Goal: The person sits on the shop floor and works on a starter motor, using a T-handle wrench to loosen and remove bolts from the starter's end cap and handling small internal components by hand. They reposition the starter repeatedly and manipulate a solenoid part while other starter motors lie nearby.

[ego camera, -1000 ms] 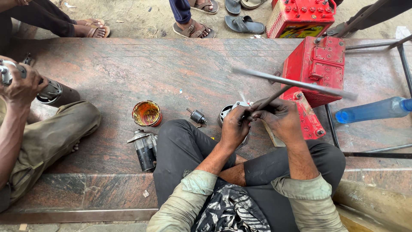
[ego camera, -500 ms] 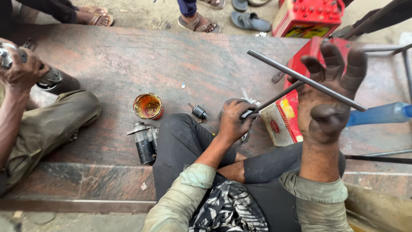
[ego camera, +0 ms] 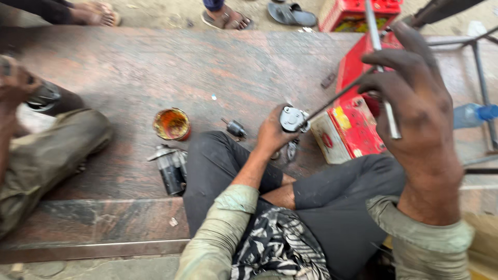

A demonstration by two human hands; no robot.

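- Head view, the hands: the left hand [ego camera: 274, 136] is closed around a small grey metal motor part [ego camera: 293, 119], held just above the person's left knee; a thin dark rod [ego camera: 337, 96] runs from that part up and to the right; the right hand [ego camera: 415, 103] is raised close to the camera, fingers curled about a light metal rod [ego camera: 383, 78] that stands nearly upright
- Head view, around them: on the brown stone slab [ego camera: 155, 67] sit an open tin of orange grease [ego camera: 171, 124], a small black cylindrical piece [ego camera: 236, 128] and a dark motor body [ego camera: 170, 168] beside the left thigh; red battery cases [ego camera: 358, 119] lie just right of the held part; a blue bottle [ego camera: 474, 114] is at the far right; another person's hand [ego camera: 15, 85] grips a dark object at the left edge
- How far along, as a judgement: the unit looks dismantled, its pieces spread apart on the slab; the held part seems mid-work, with the other pieces not yet rejoined
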